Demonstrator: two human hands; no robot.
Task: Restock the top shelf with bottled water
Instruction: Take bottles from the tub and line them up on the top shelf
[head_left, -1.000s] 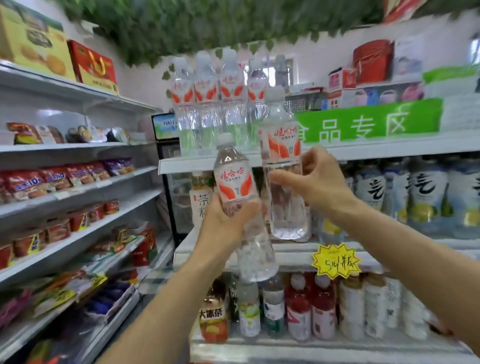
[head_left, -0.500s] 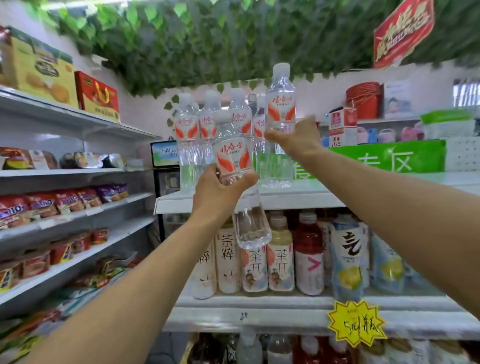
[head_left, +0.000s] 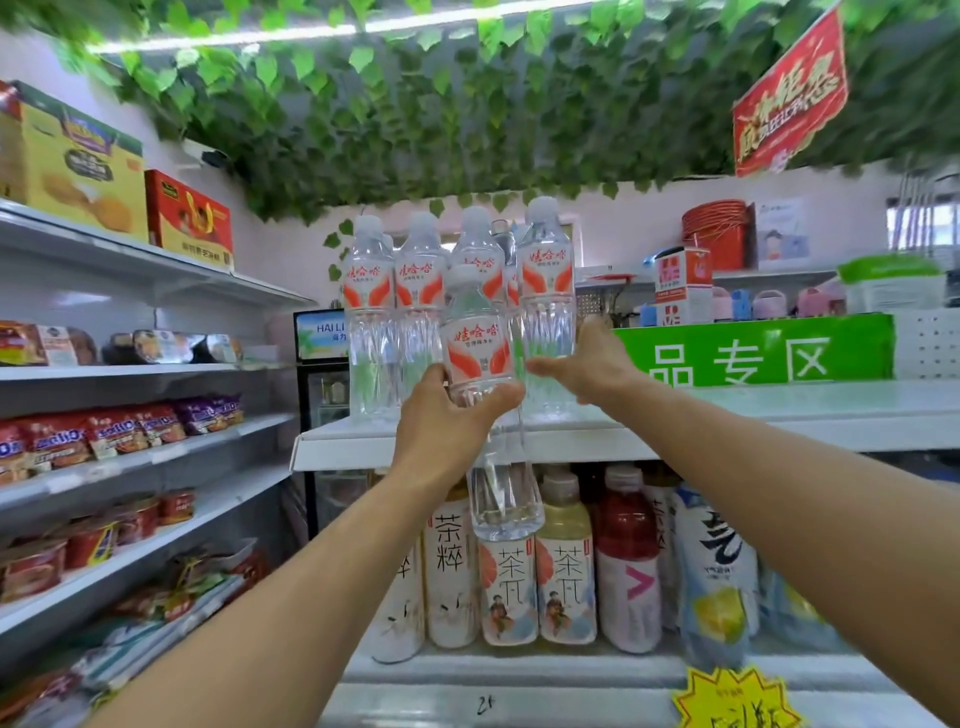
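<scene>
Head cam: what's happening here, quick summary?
A person is restocking water on the top shelf. The right hand holds a bottle that stands on the shelf beside the row already there. The left hand grips a second bottle in front of the shelf edge, not yet placed.

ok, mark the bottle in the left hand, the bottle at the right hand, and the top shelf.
Left-hand bottle (head_left: 477, 347): head view, on its red-and-white label.
Right-hand bottle (head_left: 546, 270): head view, on its label, above the fingers.
Top shelf (head_left: 779, 415): head view, on the bare white surface at the right.
</scene>
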